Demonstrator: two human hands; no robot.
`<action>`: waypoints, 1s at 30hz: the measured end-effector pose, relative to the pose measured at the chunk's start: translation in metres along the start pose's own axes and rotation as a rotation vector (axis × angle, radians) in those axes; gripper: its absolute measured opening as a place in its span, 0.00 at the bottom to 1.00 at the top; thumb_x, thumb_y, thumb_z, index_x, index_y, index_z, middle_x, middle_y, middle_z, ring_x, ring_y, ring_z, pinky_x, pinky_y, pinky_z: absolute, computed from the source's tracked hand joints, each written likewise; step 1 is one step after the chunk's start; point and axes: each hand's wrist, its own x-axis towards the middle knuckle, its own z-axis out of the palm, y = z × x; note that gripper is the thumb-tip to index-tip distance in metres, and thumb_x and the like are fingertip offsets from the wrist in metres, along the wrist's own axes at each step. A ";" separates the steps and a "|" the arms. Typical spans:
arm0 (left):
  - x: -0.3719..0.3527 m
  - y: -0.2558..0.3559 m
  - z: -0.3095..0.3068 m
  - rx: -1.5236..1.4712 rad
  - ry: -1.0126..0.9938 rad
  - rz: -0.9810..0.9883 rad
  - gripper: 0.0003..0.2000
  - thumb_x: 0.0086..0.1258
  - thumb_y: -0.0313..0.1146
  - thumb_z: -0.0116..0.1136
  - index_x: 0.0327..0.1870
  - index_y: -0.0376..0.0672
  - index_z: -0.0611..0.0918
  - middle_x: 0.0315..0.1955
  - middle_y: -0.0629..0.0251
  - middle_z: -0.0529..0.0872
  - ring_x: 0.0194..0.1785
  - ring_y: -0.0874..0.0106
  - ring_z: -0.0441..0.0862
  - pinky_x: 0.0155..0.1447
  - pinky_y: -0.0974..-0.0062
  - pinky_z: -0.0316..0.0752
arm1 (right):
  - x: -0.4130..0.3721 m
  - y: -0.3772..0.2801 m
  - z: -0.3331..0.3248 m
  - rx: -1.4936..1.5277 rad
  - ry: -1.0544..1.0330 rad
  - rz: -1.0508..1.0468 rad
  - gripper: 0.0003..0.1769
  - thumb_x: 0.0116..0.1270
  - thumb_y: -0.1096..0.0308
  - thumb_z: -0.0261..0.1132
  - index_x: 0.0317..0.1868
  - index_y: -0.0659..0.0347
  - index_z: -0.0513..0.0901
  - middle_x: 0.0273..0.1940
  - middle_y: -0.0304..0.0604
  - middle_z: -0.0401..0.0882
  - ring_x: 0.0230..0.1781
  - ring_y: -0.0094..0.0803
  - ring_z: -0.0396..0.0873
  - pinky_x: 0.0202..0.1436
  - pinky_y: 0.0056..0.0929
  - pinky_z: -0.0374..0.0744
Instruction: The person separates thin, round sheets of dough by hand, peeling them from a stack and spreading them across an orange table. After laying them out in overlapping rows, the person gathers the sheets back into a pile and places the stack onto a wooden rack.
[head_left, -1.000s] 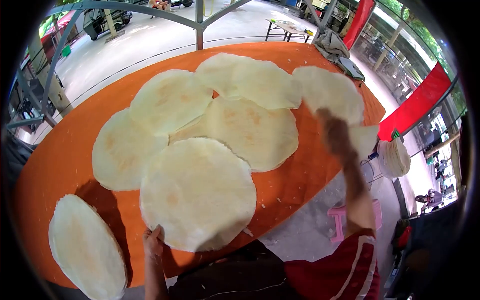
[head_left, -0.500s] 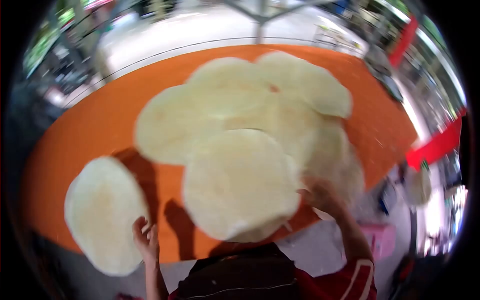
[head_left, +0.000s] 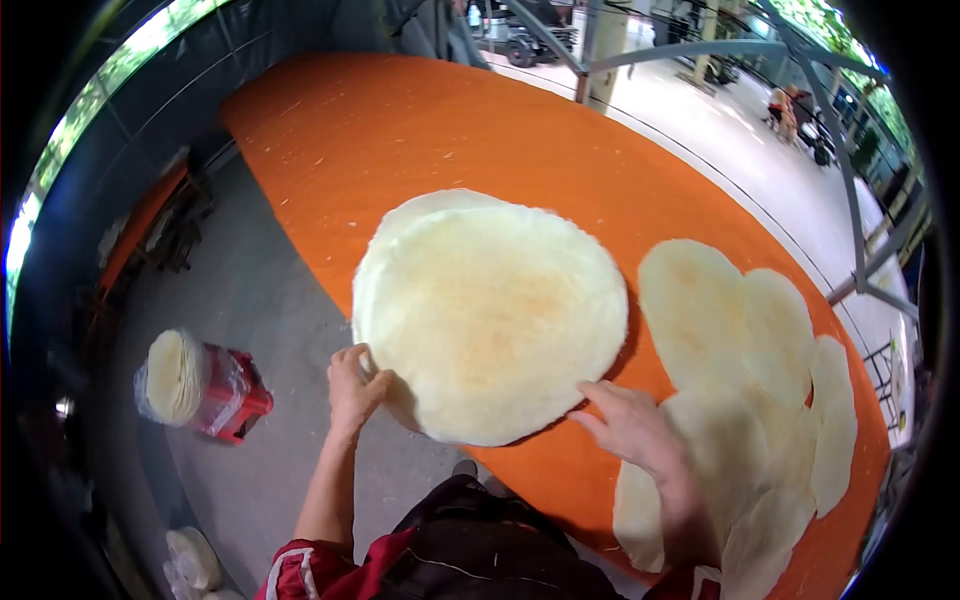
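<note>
A large, pale, round flatbread (head_left: 490, 310) with faint brown patches lies on top of another of about the same size, whose edge shows at the upper left. They rest near the edge of the orange table (head_left: 380, 120), overhanging it at the lower left. My left hand (head_left: 355, 392) pinches the rim on the left. On the lower right, my right hand (head_left: 635, 425) has its thumb and fingers closed on the top flatbread's rim. Several overlapping flatbreads (head_left: 715, 420) are spread to the right, partly hidden behind my right forearm.
On the grey floor to the left stands a red container (head_left: 235, 390) with clear plastic and a pile of pale rounds (head_left: 173, 378). Another wrapped pale bundle (head_left: 192, 560) is at the lower left. Metal frame bars (head_left: 690, 50) cross beyond the table.
My view has swung left. The flatbread that was near my right hand appears now to lie on the left-hand one. Both hands have come to its rim; my left hand was open before.
</note>
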 end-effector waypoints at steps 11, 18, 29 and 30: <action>0.019 -0.005 -0.017 -0.611 -0.277 0.140 0.19 0.52 0.19 0.52 0.48 0.36 0.73 0.45 0.63 0.70 0.44 0.73 0.72 0.47 0.77 0.70 | 0.148 -0.104 0.129 0.236 0.110 -0.138 0.54 0.34 0.51 0.75 0.61 0.61 0.57 0.41 0.47 0.70 0.40 0.42 0.72 0.44 0.36 0.72; 0.036 -0.002 -0.001 -1.012 -0.341 -0.120 0.33 0.47 0.18 0.64 0.53 0.38 0.58 0.47 0.59 0.69 0.42 0.76 0.73 0.42 0.80 0.73 | 0.162 -0.088 0.127 0.770 -0.104 0.066 0.51 0.37 0.63 0.77 0.60 0.70 0.58 0.39 0.46 0.71 0.29 0.26 0.73 0.34 0.23 0.75; 0.058 0.006 0.003 -1.082 -0.600 0.034 0.47 0.41 0.18 0.70 0.61 0.47 0.49 0.50 0.58 0.67 0.39 0.77 0.73 0.39 0.81 0.74 | 0.173 -0.085 0.120 1.053 0.028 0.086 0.42 0.50 0.63 0.71 0.59 0.72 0.57 0.38 0.47 0.72 0.32 0.27 0.76 0.31 0.22 0.76; 0.058 0.007 0.004 -1.062 -0.614 0.070 0.48 0.41 0.18 0.70 0.62 0.48 0.49 0.50 0.59 0.66 0.38 0.77 0.73 0.38 0.82 0.73 | 0.176 -0.087 0.118 0.987 0.095 0.040 0.41 0.50 0.63 0.71 0.59 0.73 0.57 0.38 0.47 0.73 0.32 0.27 0.77 0.31 0.22 0.76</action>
